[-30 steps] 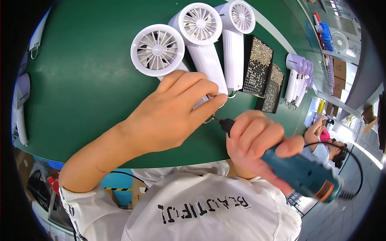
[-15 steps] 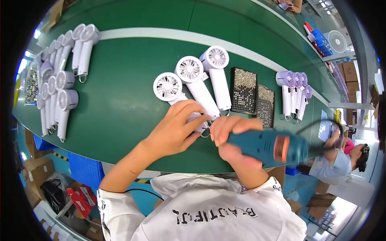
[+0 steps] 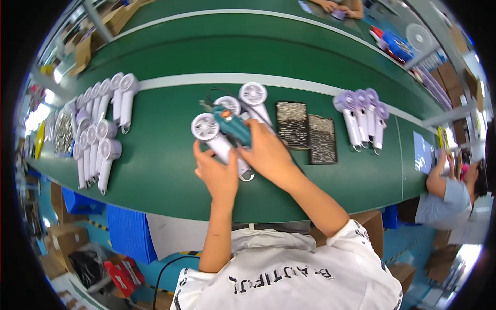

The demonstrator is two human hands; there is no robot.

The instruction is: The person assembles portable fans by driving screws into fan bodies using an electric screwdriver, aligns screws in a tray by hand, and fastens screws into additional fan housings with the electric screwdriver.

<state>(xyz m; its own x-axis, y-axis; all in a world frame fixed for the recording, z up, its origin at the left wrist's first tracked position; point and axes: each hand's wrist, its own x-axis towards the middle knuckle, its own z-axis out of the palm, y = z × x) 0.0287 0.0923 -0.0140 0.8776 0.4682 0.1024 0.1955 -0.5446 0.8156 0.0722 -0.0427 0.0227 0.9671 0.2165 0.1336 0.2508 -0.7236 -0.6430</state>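
My left hand (image 3: 216, 173) is closed around the handle of a white-and-lilac handheld fan (image 3: 205, 127), whose round grille faces up. A metal loop hangs at the handle's near end. My right hand (image 3: 268, 155) grips a teal electric screwdriver (image 3: 235, 128) with an orange ring; it lies across the fans, its ringed end pointing away to the left. Its tip is hidden by my right hand. Partly behind the tool is a second fan (image 3: 229, 104), and a third fan (image 3: 253, 94) lies just beyond on the right. A dark cord curves over these two.
Two black trays of small metal parts, a far tray (image 3: 292, 111) and a nearer tray (image 3: 323, 150), lie right of the fans. More fans stand grouped at right (image 3: 364, 121) and left (image 3: 106, 147) on the green table (image 3: 170, 170). A co-worker (image 3: 444, 201) sits at far right.
The screwdriver has swung from the right over to the fans, its ringed end now pointing away. My left hand has shifted onto the nearest fan's handle. The whole view has tilted up.
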